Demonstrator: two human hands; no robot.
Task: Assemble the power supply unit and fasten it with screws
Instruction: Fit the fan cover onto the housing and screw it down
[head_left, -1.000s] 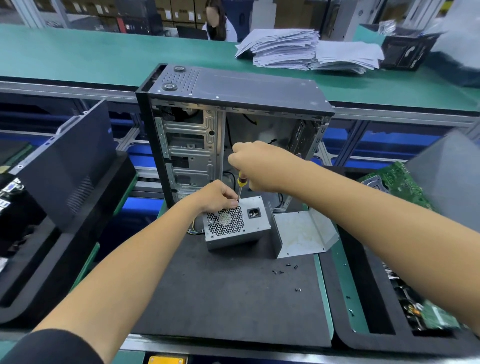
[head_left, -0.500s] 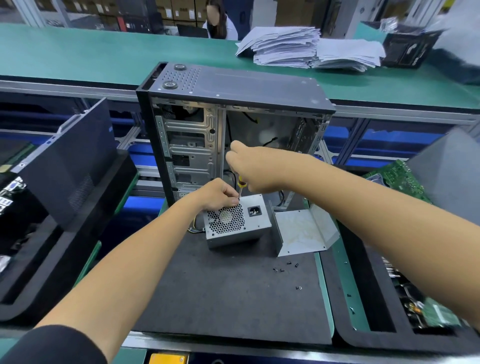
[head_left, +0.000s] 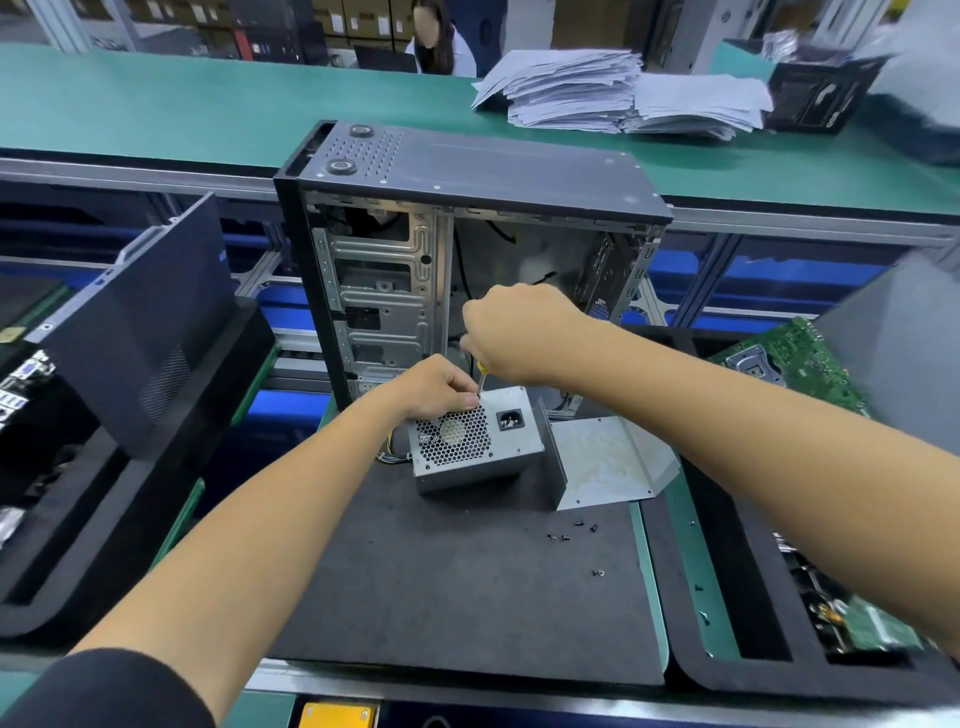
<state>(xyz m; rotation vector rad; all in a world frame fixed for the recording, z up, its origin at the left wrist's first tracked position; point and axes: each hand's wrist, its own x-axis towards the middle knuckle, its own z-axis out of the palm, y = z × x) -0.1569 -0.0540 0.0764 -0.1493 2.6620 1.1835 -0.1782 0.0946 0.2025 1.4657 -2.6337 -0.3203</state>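
A grey power supply unit (head_left: 475, 441) with a honeycomb fan grille and a black socket lies on the dark mat (head_left: 457, 582), in front of the open computer case (head_left: 467, 249). My left hand (head_left: 434, 387) rests on the unit's top left corner, its fingertips pinching at the screwdriver's tip. My right hand (head_left: 514, 332) grips a yellow-handled screwdriver (head_left: 482, 375), held upright with its shaft pointing down at that corner. A bent metal bracket (head_left: 602, 460) stands against the unit's right side. Several small black screws (head_left: 571, 532) lie on the mat.
A dark case side panel (head_left: 140, 322) leans in a black tray at left. A green circuit board (head_left: 795, 358) sits at right, with more boards in the right tray (head_left: 872, 623). Stacked papers (head_left: 613, 93) lie on the green bench behind, where a person sits.
My right hand with the screwdriver has shifted slightly; the left hand stays on the unit's corner. The view has drifted a little.
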